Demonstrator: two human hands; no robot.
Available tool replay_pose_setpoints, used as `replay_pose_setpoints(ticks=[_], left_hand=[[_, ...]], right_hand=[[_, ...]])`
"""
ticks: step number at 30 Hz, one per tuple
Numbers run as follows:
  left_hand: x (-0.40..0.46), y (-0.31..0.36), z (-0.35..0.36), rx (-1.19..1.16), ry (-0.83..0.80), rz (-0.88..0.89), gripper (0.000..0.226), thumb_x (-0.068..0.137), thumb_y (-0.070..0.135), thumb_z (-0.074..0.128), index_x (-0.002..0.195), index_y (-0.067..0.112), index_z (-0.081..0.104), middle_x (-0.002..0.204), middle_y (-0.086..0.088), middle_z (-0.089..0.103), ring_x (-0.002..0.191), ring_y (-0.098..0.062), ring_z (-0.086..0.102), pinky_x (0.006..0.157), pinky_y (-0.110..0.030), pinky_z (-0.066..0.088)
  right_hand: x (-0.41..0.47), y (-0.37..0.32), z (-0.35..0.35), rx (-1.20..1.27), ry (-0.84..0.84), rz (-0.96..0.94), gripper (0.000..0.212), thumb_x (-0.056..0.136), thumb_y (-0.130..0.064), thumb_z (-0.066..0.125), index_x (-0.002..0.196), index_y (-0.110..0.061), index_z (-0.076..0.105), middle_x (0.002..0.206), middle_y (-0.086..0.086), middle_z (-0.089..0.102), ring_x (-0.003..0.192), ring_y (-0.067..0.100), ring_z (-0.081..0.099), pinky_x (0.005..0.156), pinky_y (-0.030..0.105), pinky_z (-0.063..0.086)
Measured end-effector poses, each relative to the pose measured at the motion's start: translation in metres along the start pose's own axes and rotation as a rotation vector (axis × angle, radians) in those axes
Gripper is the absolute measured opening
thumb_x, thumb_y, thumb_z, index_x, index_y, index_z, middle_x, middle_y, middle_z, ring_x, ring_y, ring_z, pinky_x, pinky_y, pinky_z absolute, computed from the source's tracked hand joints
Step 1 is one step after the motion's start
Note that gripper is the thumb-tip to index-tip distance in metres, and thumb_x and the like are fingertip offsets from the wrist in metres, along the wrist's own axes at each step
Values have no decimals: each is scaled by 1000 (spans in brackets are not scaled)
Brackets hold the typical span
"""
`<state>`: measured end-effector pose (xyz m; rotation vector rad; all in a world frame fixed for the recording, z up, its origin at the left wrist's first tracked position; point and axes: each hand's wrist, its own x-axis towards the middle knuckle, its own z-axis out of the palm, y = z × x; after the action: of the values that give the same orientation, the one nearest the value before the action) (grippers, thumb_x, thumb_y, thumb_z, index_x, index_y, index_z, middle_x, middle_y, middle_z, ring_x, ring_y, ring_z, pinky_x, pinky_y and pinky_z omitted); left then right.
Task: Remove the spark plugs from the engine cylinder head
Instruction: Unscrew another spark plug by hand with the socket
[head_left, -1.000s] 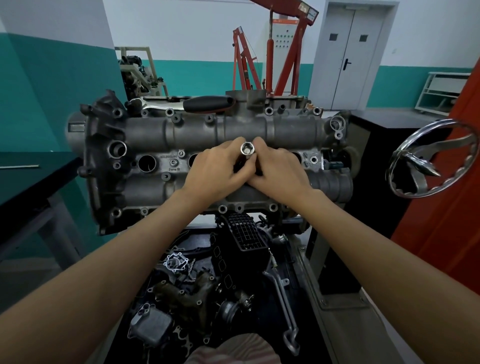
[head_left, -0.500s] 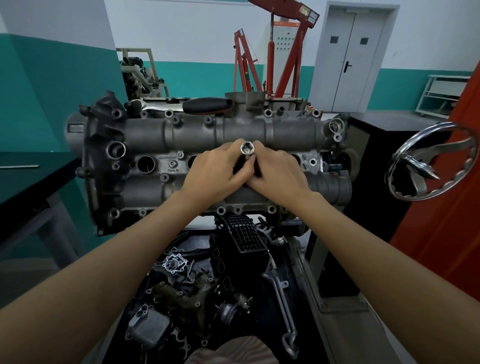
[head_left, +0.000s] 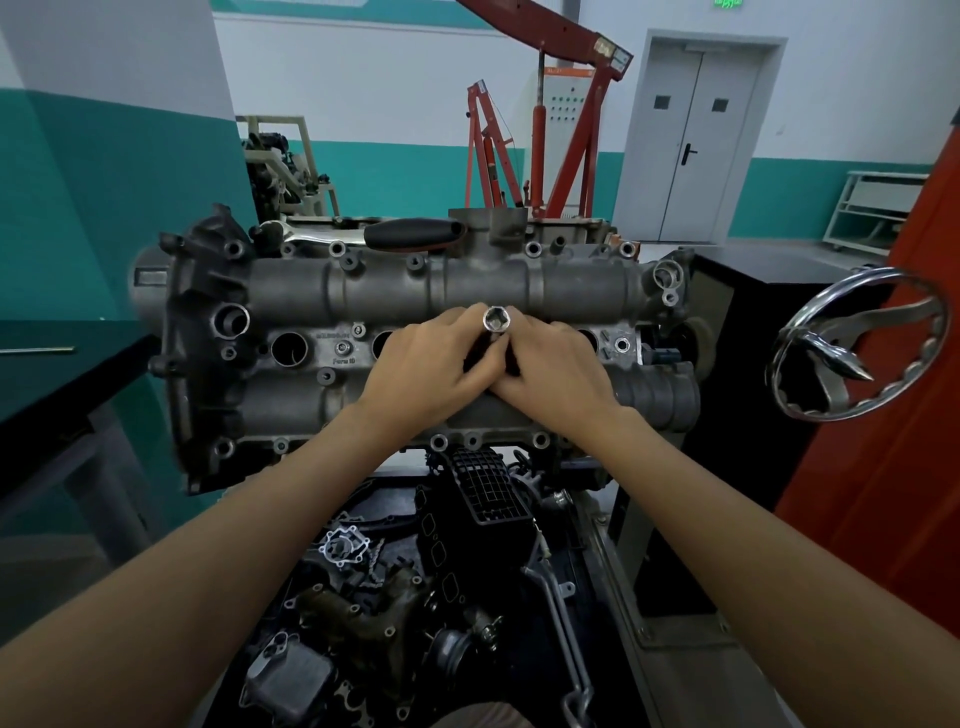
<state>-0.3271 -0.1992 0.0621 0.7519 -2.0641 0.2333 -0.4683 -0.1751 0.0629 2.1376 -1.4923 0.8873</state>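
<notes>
Not much has moved since a second ago; both hands sit in the same spot on the cylinder head (head_left: 291, 387), and the socket (head_left: 497, 319) pokes up between them just like before; the view has only shifted a touch. Left hand (head_left: 426, 366) and right hand (head_left: 558, 366) meet over the middle of the head, fingers of both curled in around the socket's shaft, thumbs touching below it; its open hex end faces up at the camera. Socket stands upright in one of the plug wells in the central row; can't see a spark plug itself, hands cover that well. An open round well (head_left: 289, 348) shows to the left of the hands, well apart from them. A black-handled tool (head_left: 410, 235) lies along the far top edge of the head; a chrome handwheel (head_left: 857, 343) sits off to the right; loose engine parts (head_left: 363, 613) are piled in the tray below; a red engine hoist (head_left: 571, 124) stands at the back wall.
</notes>
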Motion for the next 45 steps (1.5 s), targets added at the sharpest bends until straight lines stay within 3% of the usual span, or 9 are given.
replay_pose_setpoints(ticks=[6,10,14,22,29,33,37,41,45], left_hand=[[0,-3,-1,-44,11,-37,43,87,43,52,52,21,39,46,-7,53,44,-25,50,47,-26,26],[0,0,-1,-31,-8,-2,48,86,49,38,65,8,49,54,-2,52,49,-22,49,45,-32,37],[0,1,-1,-20,-4,10,36,86,44,36,78,10,44,65,9,45,51,-21,48,47,-27,33],[0,-4,-1,-40,7,-44,34,88,35,59,58,21,49,49,-5,56,47,-24,52,51,-24,25],[0,0,-1,-6,-16,-12,42,86,48,35,74,10,47,59,8,45,50,-20,48,46,-27,31],[1,1,0,-6,7,-3,25,88,41,39,75,20,38,64,9,45,51,-22,50,48,-25,26],[0,-2,-1,-51,-8,-27,34,89,38,52,62,28,33,47,-2,49,46,-26,52,46,-25,23],[1,-1,-1,-32,-8,-43,44,85,53,38,60,17,40,51,-3,53,49,-25,51,47,-28,31],[1,0,1,11,-1,-6,45,85,48,33,78,8,55,65,1,57,55,-23,54,47,-30,39]], right_hand=[[0,0,0,-11,-10,16,28,87,-37,51,88,-13,66,85,2,69,79,22,59,73,28,34],[-2,-2,-2,2,3,-7,22,88,-25,54,79,-8,64,77,9,66,68,28,56,65,29,28],[0,-1,-1,-21,-23,-8,27,89,-33,46,94,-10,58,88,3,64,75,23,57,70,29,36],[0,-2,-1,1,22,6,28,86,-39,53,93,-16,69,86,4,70,81,24,61,68,27,29],[-2,-2,-2,-4,7,-21,22,88,-28,51,85,-9,61,82,6,65,71,25,55,65,27,27],[0,0,0,-10,6,-6,30,89,-37,45,98,-11,55,89,1,64,75,21,57,65,26,29],[1,0,1,-13,11,3,35,85,-43,47,97,-15,62,87,0,68,80,20,59,70,26,33],[-1,-2,-2,5,58,-18,18,84,-24,59,79,-8,67,74,9,68,68,30,58,64,27,27],[-1,-1,0,-25,3,-32,23,89,-30,48,92,-9,57,85,5,64,72,23,56,66,25,26]])
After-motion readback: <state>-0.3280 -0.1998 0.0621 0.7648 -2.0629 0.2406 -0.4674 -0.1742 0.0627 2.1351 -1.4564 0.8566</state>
